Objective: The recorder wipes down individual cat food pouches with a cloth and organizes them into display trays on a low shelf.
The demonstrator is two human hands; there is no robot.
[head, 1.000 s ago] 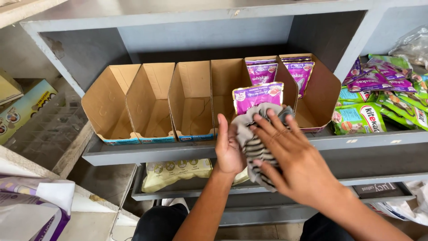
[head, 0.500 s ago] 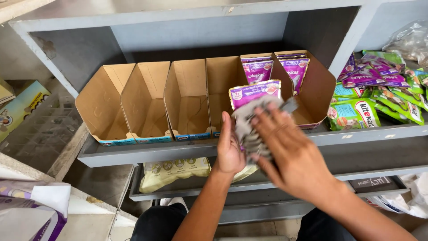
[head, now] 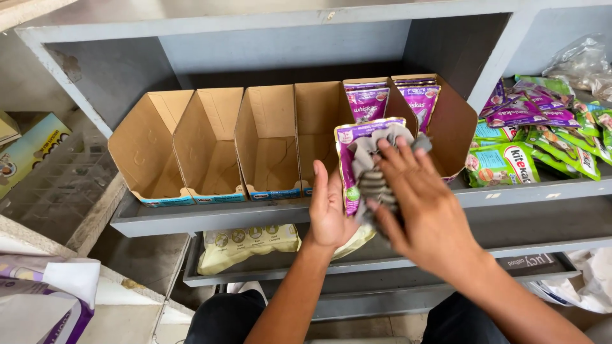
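My left hand (head: 329, 207) holds a purple pet-food pouch (head: 351, 159) upright in front of the grey shelf (head: 191, 220). My right hand (head: 424, 204) presses a grey striped cloth (head: 373, 169) flat against the pouch's front. Just behind stand several open cardboard display boxes (head: 210, 146); the right-hand ones hold more purple pouches (head: 368, 102), the left ones show only bare cardboard.
A heap of green and purple pouches (head: 535, 137) lies on the shelf to the right. A pale yellow bag (head: 248, 245) rests on the lower shelf (head: 395, 255). A purple-and-white sack (head: 44, 299) sits at the lower left, a coloured carton (head: 29, 153) at the far left.
Both hands have lifted the pouch and cloth slightly higher and to the right; my right hand has slid over the cloth on the pouch's front.
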